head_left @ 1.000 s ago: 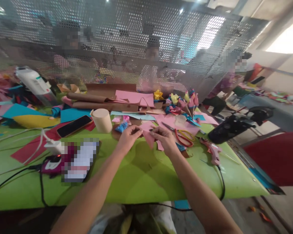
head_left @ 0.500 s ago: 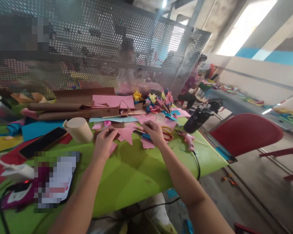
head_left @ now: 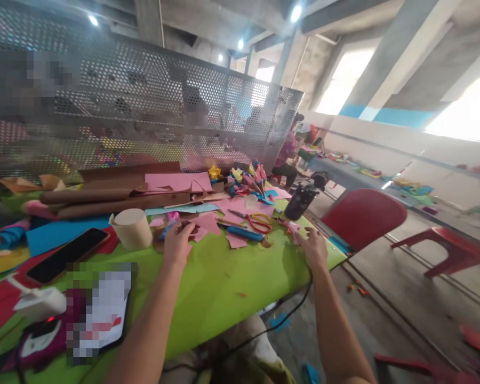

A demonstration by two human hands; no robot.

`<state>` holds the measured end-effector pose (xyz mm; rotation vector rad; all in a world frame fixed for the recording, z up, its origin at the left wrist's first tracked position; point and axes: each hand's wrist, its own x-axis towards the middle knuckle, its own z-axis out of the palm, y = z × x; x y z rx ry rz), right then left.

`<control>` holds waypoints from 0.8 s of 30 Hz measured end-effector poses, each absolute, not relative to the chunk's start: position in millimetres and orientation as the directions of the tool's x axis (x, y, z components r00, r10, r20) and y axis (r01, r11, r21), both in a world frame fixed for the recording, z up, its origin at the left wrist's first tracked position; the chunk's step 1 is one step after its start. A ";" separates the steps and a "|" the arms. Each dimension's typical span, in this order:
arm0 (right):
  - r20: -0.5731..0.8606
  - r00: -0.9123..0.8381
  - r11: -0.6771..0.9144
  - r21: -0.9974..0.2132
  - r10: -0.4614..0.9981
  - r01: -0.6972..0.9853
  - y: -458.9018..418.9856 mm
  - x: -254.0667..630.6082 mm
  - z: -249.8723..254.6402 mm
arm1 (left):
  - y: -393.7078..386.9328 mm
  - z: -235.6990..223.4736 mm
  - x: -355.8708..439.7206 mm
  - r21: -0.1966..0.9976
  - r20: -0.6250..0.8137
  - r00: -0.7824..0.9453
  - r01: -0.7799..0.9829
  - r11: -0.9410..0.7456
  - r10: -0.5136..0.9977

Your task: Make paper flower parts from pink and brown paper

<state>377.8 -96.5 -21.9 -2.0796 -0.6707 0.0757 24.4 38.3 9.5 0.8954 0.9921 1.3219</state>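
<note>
My left hand (head_left: 178, 244) is over the pile at the middle of the table, thumb and fingers closed at the edge of a piece of pink paper (head_left: 208, 223). Toward the table's right end, my right hand (head_left: 315, 246) is open, fingers apart, beside a pink glue gun (head_left: 292, 226) that it partly hides. Whether the fingertips touch the glue gun is unclear. Between the hands lie a blue-handled cutter (head_left: 245, 233) and scissors (head_left: 260, 220) with red and yellow handles, among pink scraps.
A cardboard tube (head_left: 132, 230) and dark phone (head_left: 68, 256) lie left; a lit phone (head_left: 106, 309) is nearer. Brown paper rolls (head_left: 104, 205) and folded paper flowers (head_left: 248, 178) line the back before a perforated metal screen (head_left: 144, 112). A black bottle (head_left: 301, 200) and red chair (head_left: 364, 218) are right.
My right hand has moved right, from the scissors and cutter to the glue gun, and its fingers have spread. The cutter now shows fully. The view has tilted up and turned slightly right.
</note>
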 end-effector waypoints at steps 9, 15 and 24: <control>-0.037 0.838 -0.498 -0.818 0.544 0.287 -86.5 396.6 -24.1 | 35.0 9.1 23.6 0.940 -0.026 0.025 -0.339 0.032 0.999; 0.017 0.788 -0.149 -0.979 0.615 0.137 -104.3 370.8 -9.0 | 35.6 -1.7 27.6 0.932 -0.048 0.060 -0.356 0.066 0.997; 0.141 0.380 0.211 -0.966 0.914 -0.149 -71.2 274.0 32.2 | 36.2 -12.0 28.9 0.946 -0.067 0.059 -0.313 0.083 0.996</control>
